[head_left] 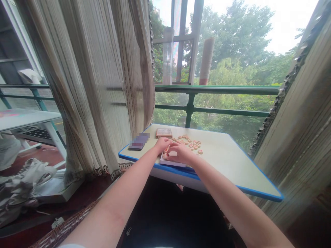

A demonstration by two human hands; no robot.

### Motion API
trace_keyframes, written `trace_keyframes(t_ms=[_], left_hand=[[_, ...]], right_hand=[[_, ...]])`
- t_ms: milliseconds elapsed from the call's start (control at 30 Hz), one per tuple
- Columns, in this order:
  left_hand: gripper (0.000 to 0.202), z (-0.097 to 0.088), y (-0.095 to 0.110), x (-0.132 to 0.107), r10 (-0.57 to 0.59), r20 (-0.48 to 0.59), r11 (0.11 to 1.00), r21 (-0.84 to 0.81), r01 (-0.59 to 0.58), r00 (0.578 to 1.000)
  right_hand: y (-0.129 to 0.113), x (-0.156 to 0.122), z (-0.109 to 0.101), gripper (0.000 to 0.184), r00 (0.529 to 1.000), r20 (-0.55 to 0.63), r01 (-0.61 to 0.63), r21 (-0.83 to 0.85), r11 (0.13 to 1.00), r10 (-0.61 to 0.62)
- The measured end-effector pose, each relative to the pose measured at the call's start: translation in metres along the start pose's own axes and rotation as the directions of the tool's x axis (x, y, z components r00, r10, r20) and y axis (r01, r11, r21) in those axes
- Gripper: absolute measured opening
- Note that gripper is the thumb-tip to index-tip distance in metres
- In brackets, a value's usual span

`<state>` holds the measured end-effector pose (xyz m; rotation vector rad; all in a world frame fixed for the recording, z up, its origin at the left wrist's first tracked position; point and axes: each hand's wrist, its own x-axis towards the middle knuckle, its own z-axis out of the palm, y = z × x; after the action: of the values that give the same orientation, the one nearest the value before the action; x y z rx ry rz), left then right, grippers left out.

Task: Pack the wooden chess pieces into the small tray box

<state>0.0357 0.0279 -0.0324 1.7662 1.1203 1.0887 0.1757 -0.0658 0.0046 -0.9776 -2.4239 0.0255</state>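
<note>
A small white box (pixel 172 162) sits at the near edge of the table, with round wooden xiangqi pieces (pixel 166 150) in it. My right hand (pixel 178 151) reaches over the box from the right, its thumb and fingers bent around a xiangqi piece at the box's left end. Close against it, my left hand (pixel 162 144) curls over the box's far left side; its fingertips are partly hidden, and what they hold is unclear. Beyond my hands, several loose xiangqi pieces (pixel 191 145) lie scattered on the tabletop, pale with reddish marks.
The cream table (pixel 222 162) has a blue edge. A dark phone (pixel 139 142) lies at its left, and a flat brown box (pixel 163 133) at the back. Behind stand a green railing (pixel 219 90) and a window. Curtains (pixel 103 82) hang on both sides.
</note>
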Motion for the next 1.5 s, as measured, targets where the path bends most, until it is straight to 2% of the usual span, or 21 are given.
trace_keyframes(t_ms=[467,700,833,1267,1500], left_hand=[[0.029,0.001,0.007,-0.001,-0.035,0.003,0.999,-0.004,0.035,0.999],[0.027,0.001,0.005,-0.004,-0.057,0.063,0.998,-0.026,0.058,0.996],[0.026,0.000,0.003,-0.001,-0.055,0.038,0.998,-0.020,0.056,0.998],[0.039,-0.002,-0.003,0.006,-0.028,-0.002,0.999,-0.043,0.028,1.000],[0.040,-0.003,-0.004,0.007,-0.025,-0.004,0.999,-0.040,0.025,1.000]], right_hand=[[-0.003,0.000,-0.001,0.012,1.000,-0.014,-0.021,-0.038,0.999,0.021],[-0.005,0.002,0.000,0.012,1.000,-0.017,-0.019,-0.014,1.000,0.019],[-0.007,0.003,0.000,0.005,1.000,0.005,-0.023,-0.016,1.000,0.023],[-0.002,0.005,0.001,0.008,0.999,0.025,0.023,0.017,1.000,-0.023],[0.001,0.007,0.005,0.009,0.998,0.042,-0.036,0.023,0.999,0.035]])
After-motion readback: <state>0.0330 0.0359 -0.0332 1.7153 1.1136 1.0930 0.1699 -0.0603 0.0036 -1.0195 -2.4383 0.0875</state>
